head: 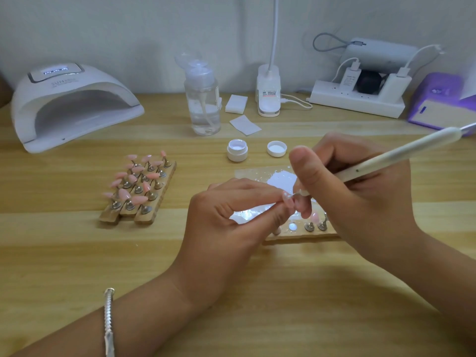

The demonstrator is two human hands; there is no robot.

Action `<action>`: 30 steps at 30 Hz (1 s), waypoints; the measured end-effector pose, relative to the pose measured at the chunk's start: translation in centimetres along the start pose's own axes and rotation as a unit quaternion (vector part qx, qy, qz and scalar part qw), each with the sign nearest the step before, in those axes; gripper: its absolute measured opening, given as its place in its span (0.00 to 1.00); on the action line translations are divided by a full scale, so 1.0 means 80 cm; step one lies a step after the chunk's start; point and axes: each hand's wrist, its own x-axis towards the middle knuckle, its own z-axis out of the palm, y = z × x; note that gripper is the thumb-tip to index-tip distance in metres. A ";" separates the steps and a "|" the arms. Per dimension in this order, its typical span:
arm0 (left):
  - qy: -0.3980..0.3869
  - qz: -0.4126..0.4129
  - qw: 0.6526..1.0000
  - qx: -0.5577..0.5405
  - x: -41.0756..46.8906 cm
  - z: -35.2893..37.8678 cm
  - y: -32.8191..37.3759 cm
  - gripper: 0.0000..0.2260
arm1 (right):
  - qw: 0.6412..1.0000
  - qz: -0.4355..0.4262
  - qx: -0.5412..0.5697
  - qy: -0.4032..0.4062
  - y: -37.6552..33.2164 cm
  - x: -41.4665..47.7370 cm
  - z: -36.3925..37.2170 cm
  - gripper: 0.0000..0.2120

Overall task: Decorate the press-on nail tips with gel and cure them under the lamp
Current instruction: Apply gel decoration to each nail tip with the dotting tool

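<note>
My left hand [226, 217] pinches a small pink nail tip [288, 201] on its stand at the middle of the table. My right hand [360, 191] grips a white nail brush [401, 153], whose fine tip touches that nail tip. Under my hands lies a clear palette [260, 173] with smeared white gel. Below it a wooden holder strip [304, 234] carries two stands and one pink tip. An open white gel jar [237, 150] and its lid [277, 148] sit just behind. The white curing lamp [69, 104] stands at the far left.
Wooden strips with several pink tips on stands [139, 186] lie to the left. A clear pump bottle [203, 99], white wipes [244, 124], a desk lamp base [268, 91], a power strip with chargers [358, 99] and a purple box [443, 101] line the back.
</note>
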 end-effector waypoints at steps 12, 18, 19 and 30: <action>-0.003 0.000 1.000 -0.002 0.001 0.000 0.000 0.03 | 1.000 -0.003 -0.020 -0.002 0.003 -0.001 -0.002 0.17; 0.010 -0.006 1.000 0.001 0.000 0.000 0.000 0.02 | 1.000 -0.016 0.002 0.025 -0.004 0.008 -0.008 0.18; 0.012 -0.006 1.000 0.005 0.000 0.000 0.001 0.03 | 0.999 -0.017 0.012 0.037 -0.005 0.012 -0.011 0.18; 0.021 -0.016 1.000 0.004 -0.002 -0.001 0.003 0.03 | 0.987 0.119 -0.103 -0.023 0.025 0.040 -0.042 0.28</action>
